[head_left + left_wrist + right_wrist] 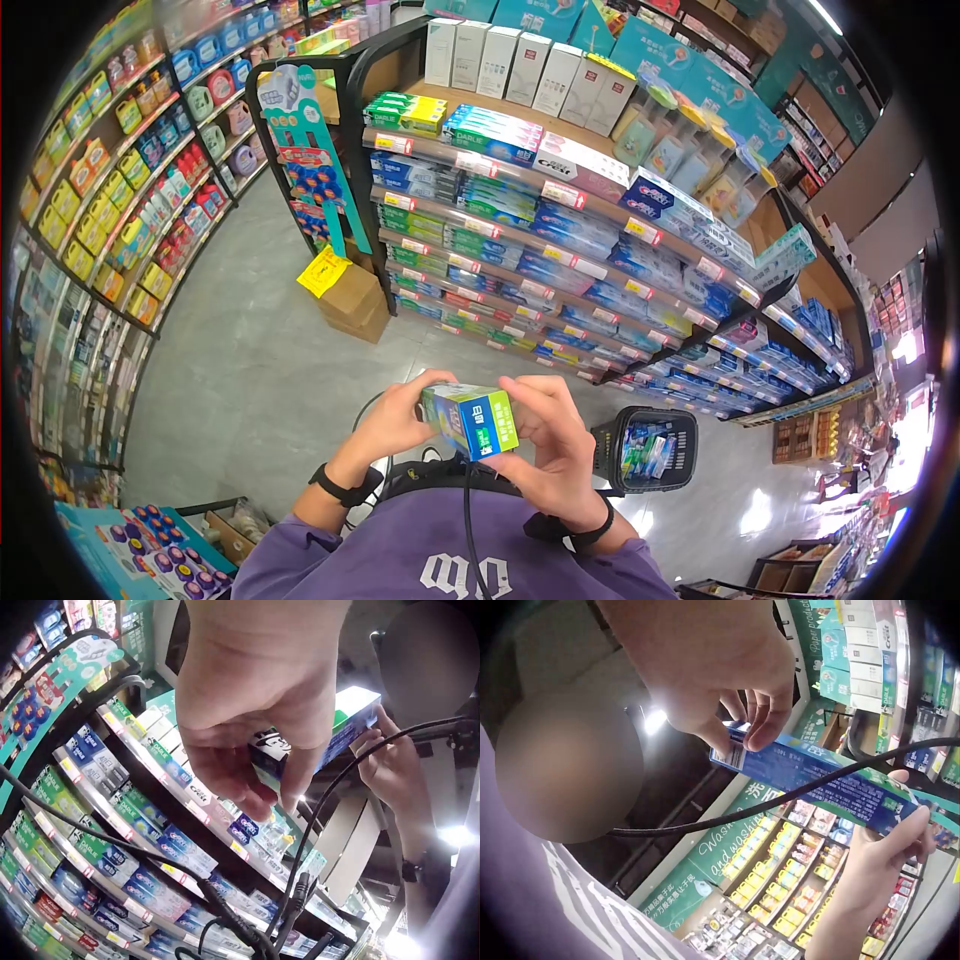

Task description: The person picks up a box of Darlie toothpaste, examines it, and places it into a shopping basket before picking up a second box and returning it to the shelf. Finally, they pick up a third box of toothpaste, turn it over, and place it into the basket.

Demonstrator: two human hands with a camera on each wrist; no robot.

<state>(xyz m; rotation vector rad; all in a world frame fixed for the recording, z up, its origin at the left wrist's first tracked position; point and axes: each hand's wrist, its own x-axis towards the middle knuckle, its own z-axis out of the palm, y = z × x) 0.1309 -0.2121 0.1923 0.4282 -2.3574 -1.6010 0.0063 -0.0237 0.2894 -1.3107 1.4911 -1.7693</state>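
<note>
A blue, green and white toothpaste box [472,420] is held between both hands in front of the purple shirt. The left hand [398,412] pinches one end between thumb and fingers; in the left wrist view the left hand [259,697] covers part of the box [349,720]. At the other end, the thumb and fingers of the right hand [548,440] grip the box. The right wrist view shows the long printed side of the box [810,776], with the right hand [712,675] on its barcode end and the left hand [877,862] on the opposite end.
A shelf unit [560,190] stacked with toothpaste boxes stands ahead. Right of the body is a black basket [684,450] with several packages inside. A cardboard box [352,300] sits on the floor by the shelf end. Black cables [330,787] cross the left wrist view.
</note>
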